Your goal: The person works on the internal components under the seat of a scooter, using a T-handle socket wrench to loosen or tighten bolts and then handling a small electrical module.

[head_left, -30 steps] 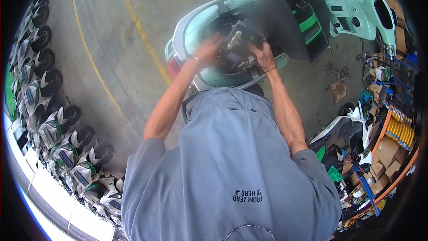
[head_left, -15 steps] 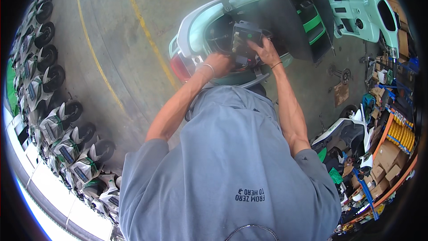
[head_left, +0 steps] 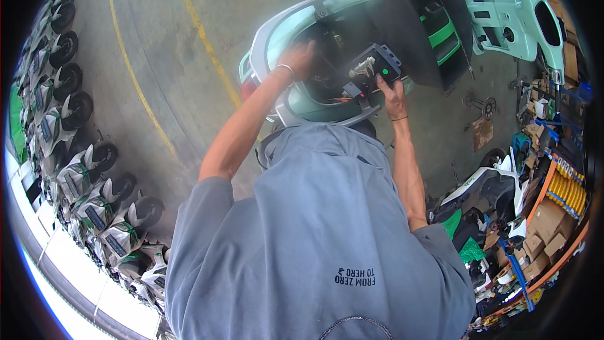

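Observation:
A mint-green scooter body [head_left: 270,38] stands open in front of me, with wiring and parts in its dark interior. My right hand [head_left: 393,94] grips a black electronic box [head_left: 384,56] with pale connectors and a green dot, its thumb on the box's face. A smaller box [head_left: 351,90] with coloured wires lies just below that one. My left hand [head_left: 297,58] reaches into the left part of the opening; it is blurred, so I cannot tell what its fingers touch.
A dark panel [head_left: 402,0] with green bars [head_left: 447,50] rises beside the body. A mint-green fairing [head_left: 497,12] lies at the upper right. Rows of scooters [head_left: 110,214] line the left, beside yellow floor lines [head_left: 204,38]. Shelving with cardboard boxes [head_left: 538,233] fills the right.
The black box and my right hand have moved right and down. My left hand has moved up and left within the opening since half a second ago.

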`<state>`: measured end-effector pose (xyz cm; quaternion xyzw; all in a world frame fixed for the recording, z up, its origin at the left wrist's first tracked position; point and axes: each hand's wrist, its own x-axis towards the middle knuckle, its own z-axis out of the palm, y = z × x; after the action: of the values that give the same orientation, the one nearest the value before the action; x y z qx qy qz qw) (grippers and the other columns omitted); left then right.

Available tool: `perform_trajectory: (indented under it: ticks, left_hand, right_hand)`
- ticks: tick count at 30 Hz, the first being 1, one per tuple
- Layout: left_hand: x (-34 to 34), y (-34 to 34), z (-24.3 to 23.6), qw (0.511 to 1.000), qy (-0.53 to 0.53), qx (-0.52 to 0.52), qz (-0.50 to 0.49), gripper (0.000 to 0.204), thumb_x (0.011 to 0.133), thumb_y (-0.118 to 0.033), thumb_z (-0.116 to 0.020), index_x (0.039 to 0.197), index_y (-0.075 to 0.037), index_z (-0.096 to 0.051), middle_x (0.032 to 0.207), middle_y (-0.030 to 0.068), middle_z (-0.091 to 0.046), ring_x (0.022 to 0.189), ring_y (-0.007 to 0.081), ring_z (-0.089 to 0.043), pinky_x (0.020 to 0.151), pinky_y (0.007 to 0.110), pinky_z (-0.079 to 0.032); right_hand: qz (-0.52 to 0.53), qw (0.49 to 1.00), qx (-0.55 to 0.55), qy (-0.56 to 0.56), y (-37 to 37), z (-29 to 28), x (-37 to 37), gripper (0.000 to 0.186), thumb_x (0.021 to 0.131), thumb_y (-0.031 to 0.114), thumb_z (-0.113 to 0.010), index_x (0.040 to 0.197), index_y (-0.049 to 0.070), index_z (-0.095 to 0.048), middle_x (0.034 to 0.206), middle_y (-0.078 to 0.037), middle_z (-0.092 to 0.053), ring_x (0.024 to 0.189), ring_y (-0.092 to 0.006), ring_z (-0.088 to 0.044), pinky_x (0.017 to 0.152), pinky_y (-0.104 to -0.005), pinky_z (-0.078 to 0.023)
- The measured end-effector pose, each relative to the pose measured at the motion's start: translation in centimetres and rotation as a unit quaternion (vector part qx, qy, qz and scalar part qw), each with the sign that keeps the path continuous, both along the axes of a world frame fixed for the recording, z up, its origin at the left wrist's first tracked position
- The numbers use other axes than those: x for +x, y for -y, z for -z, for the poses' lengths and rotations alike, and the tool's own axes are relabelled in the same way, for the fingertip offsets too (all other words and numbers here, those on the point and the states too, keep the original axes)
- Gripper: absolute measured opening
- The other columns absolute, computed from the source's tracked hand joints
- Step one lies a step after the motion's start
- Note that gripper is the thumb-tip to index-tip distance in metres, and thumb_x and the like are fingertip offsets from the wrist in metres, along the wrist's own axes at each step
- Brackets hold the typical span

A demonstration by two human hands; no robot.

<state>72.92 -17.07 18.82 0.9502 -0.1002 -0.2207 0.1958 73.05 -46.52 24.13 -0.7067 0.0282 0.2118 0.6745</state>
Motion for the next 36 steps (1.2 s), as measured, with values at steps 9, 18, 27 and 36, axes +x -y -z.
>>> perform_trajectory:
  ticks: [9, 18, 27, 36]
  left_hand:
    - [1.4, 2.3, 1.1, 0.969, -0.21, 0.025, 0.131, 0.096, 0.067, -0.005, -0.067, 0.15, -0.004, -0.019, 0.115, 0.0253, -0.064, 0.105, 0.04, -0.065, 0.088, 0.042, -0.054]
    - [4.1, 2.8, -1.0, 0.923, -0.229, 0.179, 0.252, 0.094, 0.074, -0.023, -0.07, 0.152, -0.003, -0.02, 0.105, 0.0183, -0.069, 0.101, 0.0332, -0.068, 0.083, 0.042, -0.055]
    - [6.2, 0.6, -3.2, 0.946, -0.198, 0.1, 0.236, 0.099, 0.068, -0.039, -0.086, 0.143, -0.003, -0.031, 0.093, 0.0224, -0.069, 0.094, 0.039, -0.068, 0.079, 0.046, -0.055]
    - [3.6, -1.1, -2.9, 0.992, -0.061, -0.005, 0.111, 0.061, 0.067, -0.013, -0.072, 0.125, -0.004, -0.055, 0.107, 0.0189, -0.065, 0.1, 0.0379, -0.062, 0.085, 0.044, -0.052]
  right_hand:
    - [0.042, 0.999, -0.016, 0.011, 0.4, -0.1, -0.5, 0.04, 0.09, 0.023, -0.068, 0.121, 0.0, -0.061, 0.109, -0.007, -0.066, 0.097, -0.0169, -0.061, 0.089, -0.0306, -0.047]
    - [0.038, 0.997, -0.061, 0.008, 0.5, 0.1, 0.0, 0.04, 0.09, 0.027, -0.07, 0.119, 0.001, -0.062, 0.105, -0.005, -0.067, 0.095, -0.0151, -0.06, 0.086, -0.0305, -0.048]
    - [0.055, 0.998, 0.001, -0.016, 2.3, 1.5, -0.7, 0.039, 0.091, 0.03, -0.069, 0.116, 0.001, -0.064, 0.101, -0.005, -0.066, 0.092, -0.0144, -0.058, 0.086, -0.0298, -0.046]
    - [0.07, 0.997, 0.026, -0.034, 2.9, 1.2, -1.0, 0.047, 0.093, 0.032, -0.068, 0.126, 0.0, -0.059, 0.113, -0.003, -0.064, 0.101, -0.0147, -0.058, 0.092, -0.0302, -0.044]
